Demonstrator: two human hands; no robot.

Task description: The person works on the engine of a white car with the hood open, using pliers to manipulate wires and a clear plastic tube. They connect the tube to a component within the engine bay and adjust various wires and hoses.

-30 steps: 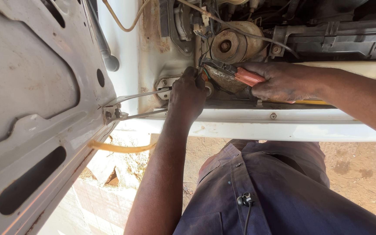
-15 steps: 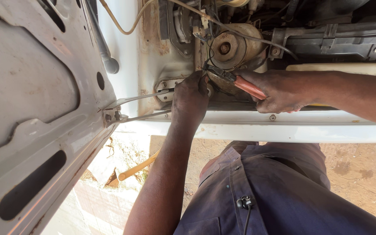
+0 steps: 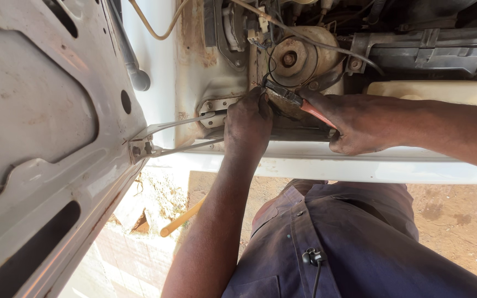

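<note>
Head view: pliers (image 3: 299,105), red-handled, sit at upper centre, nose at the wires (image 3: 271,66) below a rusty round mount (image 3: 296,58). Right hand (image 3: 360,124) is closed around the handles; left hand (image 3: 248,124), curled, steadies beside them. Gripping seems underway; any next pull needs firm bracing. Bonnet (image 3: 40,138) fills the left.

Outdoor car repair spot: open engine bay (image 3: 327,49), raised hood (image 3: 40,138), dirt ground (image 3: 459,226).

Crowded engine bay, both hands in one narrow pocket.
Round mount (image 3: 299,58) and wires (image 3: 327,44) block twelve o'clock; raised hood (image 3: 45,138) and stay rod (image 3: 180,122) close nine o'clock; fender (image 3: 404,165) edges six.
</note>
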